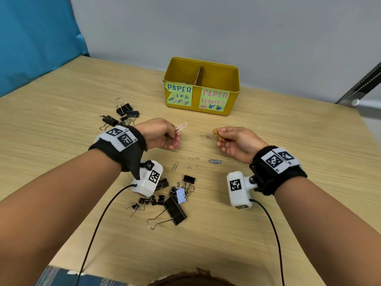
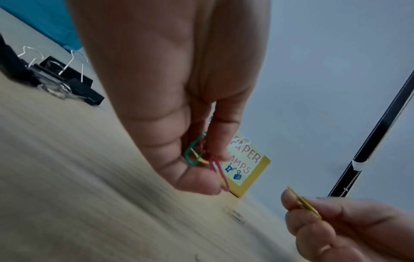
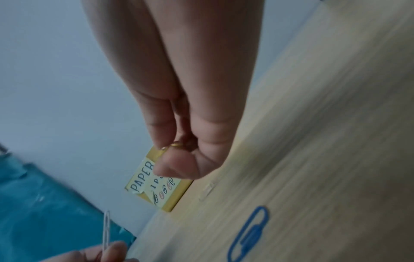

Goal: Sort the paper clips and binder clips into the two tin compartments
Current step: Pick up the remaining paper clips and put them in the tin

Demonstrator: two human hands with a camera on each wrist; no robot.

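A yellow tin [image 1: 233,79] with a cardboard divider stands at the back of the table, labelled PAPER CLIPS on the left and PAPER CLAMPS on the right. My left hand [image 1: 165,134] holds a bunch of coloured paper clips [image 2: 201,157], a white one [image 1: 181,127] sticking out. My right hand [image 1: 231,141] pinches a yellow paper clip [image 1: 219,137] between thumb and fingers. Both hands hover over the table in front of the tin. Loose paper clips, one of them blue [image 1: 214,161], lie between my wrists.
Black binder clips lie in a group at the left [image 1: 123,115] and in a larger pile [image 1: 173,199] near my left wrist camera. A blue cushion [image 1: 31,38] sits beyond the table's left edge. A black rail [image 1: 358,83] slants at the right.
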